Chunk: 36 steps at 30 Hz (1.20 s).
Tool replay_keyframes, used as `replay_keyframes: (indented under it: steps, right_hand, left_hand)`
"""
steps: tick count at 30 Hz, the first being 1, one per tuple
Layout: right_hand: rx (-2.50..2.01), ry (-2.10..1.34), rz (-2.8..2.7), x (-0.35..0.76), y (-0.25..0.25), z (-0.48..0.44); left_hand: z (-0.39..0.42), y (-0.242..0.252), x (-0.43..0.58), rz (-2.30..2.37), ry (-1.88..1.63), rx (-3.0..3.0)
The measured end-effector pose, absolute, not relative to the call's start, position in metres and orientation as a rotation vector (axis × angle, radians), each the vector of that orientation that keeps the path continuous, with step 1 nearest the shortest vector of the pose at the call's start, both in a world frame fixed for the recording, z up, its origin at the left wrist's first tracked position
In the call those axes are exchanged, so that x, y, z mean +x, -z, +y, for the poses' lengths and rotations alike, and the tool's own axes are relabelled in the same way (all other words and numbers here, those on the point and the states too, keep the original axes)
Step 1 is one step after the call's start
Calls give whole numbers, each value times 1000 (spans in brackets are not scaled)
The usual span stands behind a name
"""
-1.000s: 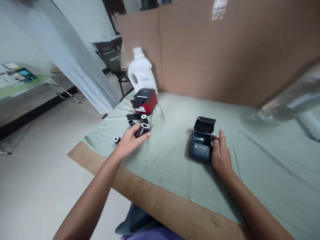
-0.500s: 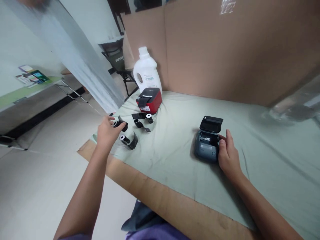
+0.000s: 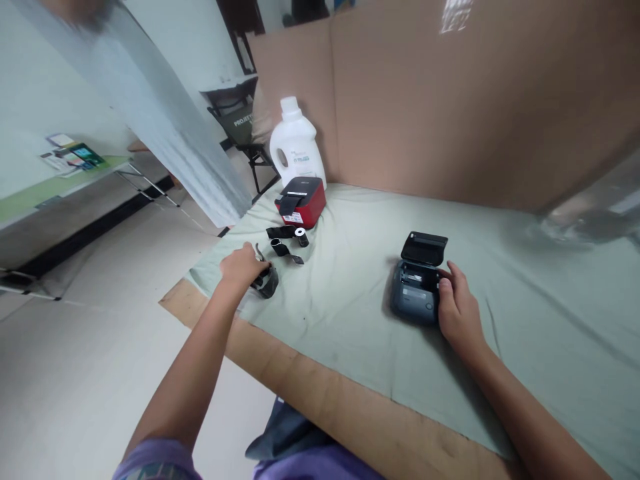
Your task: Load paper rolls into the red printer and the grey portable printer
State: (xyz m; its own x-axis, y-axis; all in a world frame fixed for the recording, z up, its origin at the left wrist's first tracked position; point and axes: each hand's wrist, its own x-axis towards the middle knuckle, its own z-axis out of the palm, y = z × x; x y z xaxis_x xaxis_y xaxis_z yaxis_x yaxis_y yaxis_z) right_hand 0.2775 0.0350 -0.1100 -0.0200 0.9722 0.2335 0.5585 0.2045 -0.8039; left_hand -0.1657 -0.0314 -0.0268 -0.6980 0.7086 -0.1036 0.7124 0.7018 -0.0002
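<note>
A small dark label printer with its lid raised lies on the cloth. My right hand grips its right side, the thumb at the rim of the open compartment. My left hand is closed round a black roll of tape, mostly hidden behind the fingers; a loose strip sticks up. Just under that hand another black roll lies on the cloth, partly covered by the fingers. Beyond it lie a black roll with a white core and a curled black strip.
At the back left of the cloth-covered table stand a red and black printer and a white jug. Behind is a cardboard wall. A clear plastic container stands at the right. A bare wooden edge runs along the front.
My left hand has moved right and slightly toward me with its roll, over the roll lying on the cloth. My right hand stays on the label printer.
</note>
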Motion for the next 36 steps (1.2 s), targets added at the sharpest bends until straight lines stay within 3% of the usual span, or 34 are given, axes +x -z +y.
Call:
replay_keyframes:
  steps: [5,11,16,23,28,32,36]
  right_hand:
    - [-1453,-666,-1692,278,111,35]
    - [-1450,-650,-1688,279,114,36]
    - [-1439,-666,-1680,279,112,35]
    - [-1367,-604,-1677,279,110,38]
    - [-1093,-340,-1832,278,42,16]
    - [-908,-631,-2136,264,-31,-19]
    - [-960,-755,-2333,245,-60,-27]
  left_hand:
    - [-70,20,-178,2856,-538,1028]
    - [-112,66,-175,2291,-1178,975]
    - [-131,82,-159,2221,-1200,1117]
    - [-148,67,-136,2177,-1159,1163]
    - [-125,28,-80,1779,-1268,1387]
    - [-78,2,-13,1336,-1168,1467]
    - [-39,-2,42,1051,-1151,1410]
